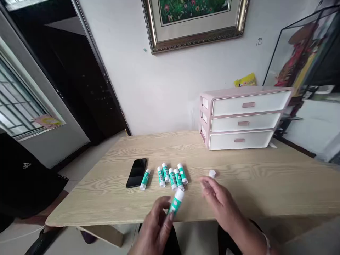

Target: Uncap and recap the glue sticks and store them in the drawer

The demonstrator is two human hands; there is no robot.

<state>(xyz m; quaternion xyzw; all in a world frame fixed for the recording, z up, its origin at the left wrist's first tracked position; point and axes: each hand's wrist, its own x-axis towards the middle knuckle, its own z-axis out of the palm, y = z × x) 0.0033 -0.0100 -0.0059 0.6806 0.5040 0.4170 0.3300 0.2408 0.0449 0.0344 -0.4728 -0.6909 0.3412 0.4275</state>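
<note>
Near the table's front edge, my left hand grips a green-and-white glue stick between thumb and fingers, its white end tilted up and to the right. My right hand hovers over the table to the right, fingers stretched out and slightly blurred, with nothing seen in it. Just beyond those fingertips sits a small white cap. Several more glue sticks lie in a loose group in the middle of the table. A separate glue stick rests to their left, beside a black phone.
A pink-and-white drawer unit stands at the back right of the wooden table, with a yellow packet on top. A framed picture hangs on the wall. Part of a person in black clothing shows at the left.
</note>
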